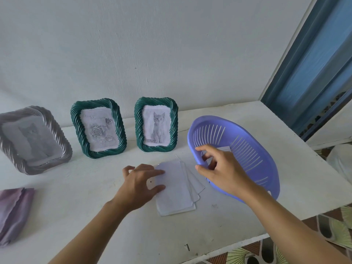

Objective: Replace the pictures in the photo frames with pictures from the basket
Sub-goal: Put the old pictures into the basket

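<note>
1. Purple plastic basket (266,168) stands tipped on its edge at the right of the table; the right hand (222,168) grips its near rim, with the forefinger hooked over the top and the thumb beneath.
2. A loose stack of white pictures (177,191) lies face down, just left of the basket. The left hand (139,184) rests on it with straight, spread fingers that press the top sheet flat.
3. A pale slip seems to sit inside the basket behind the right hand, so check the basket before setting it aside.
4. To do this step well, keep the left palm light so the sheets do not slide or crease. Square the fanned edges, then lift one sheet by a corner.
5. Three frames wait upright near the wall: a grey frame (64,143) at the left, a green frame (76,121) holding a rose drawing, and a second green frame (138,126) holding a cat.
6. The white table (95,216) is scuffed and carries a folded mauve cloth (13,210) at its left edge.
7. Behind it are a pale painted wall (152,44) and, at the right, a blue curtain (314,63). Patterned floor tiles (333,229) show below.
</note>
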